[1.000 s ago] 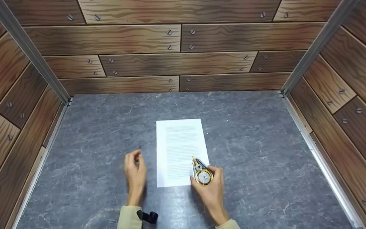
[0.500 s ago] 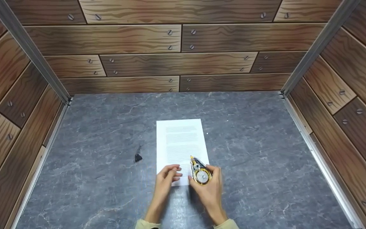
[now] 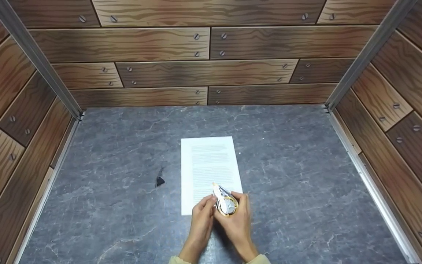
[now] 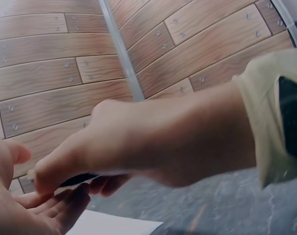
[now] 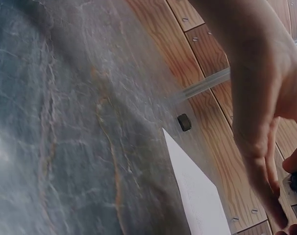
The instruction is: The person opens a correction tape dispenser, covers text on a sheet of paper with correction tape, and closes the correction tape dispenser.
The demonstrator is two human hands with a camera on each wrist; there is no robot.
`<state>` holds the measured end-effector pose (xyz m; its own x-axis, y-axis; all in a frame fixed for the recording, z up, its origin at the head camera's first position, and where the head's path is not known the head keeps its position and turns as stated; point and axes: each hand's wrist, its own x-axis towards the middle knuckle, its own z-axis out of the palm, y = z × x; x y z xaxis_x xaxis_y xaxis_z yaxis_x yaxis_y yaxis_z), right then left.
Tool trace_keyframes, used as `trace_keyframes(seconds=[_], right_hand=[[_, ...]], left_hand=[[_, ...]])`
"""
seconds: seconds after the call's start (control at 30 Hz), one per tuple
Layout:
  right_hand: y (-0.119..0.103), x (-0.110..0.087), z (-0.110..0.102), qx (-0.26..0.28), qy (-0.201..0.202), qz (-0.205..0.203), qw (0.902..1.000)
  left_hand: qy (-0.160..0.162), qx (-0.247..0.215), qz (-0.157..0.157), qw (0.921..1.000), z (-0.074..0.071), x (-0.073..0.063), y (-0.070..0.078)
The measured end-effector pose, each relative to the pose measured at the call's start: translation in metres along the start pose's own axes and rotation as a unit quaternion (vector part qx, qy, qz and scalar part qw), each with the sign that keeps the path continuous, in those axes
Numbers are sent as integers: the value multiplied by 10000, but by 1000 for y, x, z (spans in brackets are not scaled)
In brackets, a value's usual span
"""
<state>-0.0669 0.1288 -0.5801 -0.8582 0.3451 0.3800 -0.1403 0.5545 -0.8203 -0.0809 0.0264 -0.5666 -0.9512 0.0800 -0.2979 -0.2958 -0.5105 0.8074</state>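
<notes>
In the head view my right hand (image 3: 238,223) grips a correction tape (image 3: 228,206), its body pale with a yellow-ringed wheel and its orange tip pointing away over the sheet. My left hand (image 3: 202,220) reaches in from the left, fingertips right at the dispenser's left side. Seen from the left wrist, the left hand's fingers (image 4: 65,213) stretch out below the right thumb and its thumb stands apart from them. The right wrist view also has the left hand (image 5: 261,112) with fingers straight. Beneath both hands lies a printed sheet of paper (image 3: 187,165), its lower right part covered.
A small black triangular piece (image 3: 159,181) lies on the grey marbled tabletop (image 3: 104,157), left of the paper. Wood-patterned panels (image 3: 159,44) wall in the back and both sides, with metal posts at the corners.
My left hand has moved right from beside the small black piece, which now lies uncovered, to the correction tape. The right hand has shifted slightly left with the tape.
</notes>
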Motion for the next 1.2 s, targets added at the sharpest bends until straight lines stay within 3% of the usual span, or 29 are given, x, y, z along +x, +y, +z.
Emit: trace_keyframes(seconds=[0.2,0.5,0.67,0.83,1.03,1.13,1.2], right_hand=[[0,-3,1,110,-117,36,9999],[3,-6,3,222,-160,-235,9993],[6,-4,2,334,-319,-527,9975],[8,-3,0,424,-510,-564,9962],[8,-1,-5,792,-815,-288,9931],[5,0,-8,1389,-956,172,9855],[2,1,-10,1892,-966,640,9751]], left_hand=[[71,85,190,9998,3,-1,-4],[473,135,318,9983,4,-1,-7],[617,36,272,9977,5,1,-6],[661,47,169,9977,3,1,-5],[678,-94,149,9975,3,0,-6],[663,-307,259,9970,3,0,-7],[657,-454,368,9961,3,-1,-7]])
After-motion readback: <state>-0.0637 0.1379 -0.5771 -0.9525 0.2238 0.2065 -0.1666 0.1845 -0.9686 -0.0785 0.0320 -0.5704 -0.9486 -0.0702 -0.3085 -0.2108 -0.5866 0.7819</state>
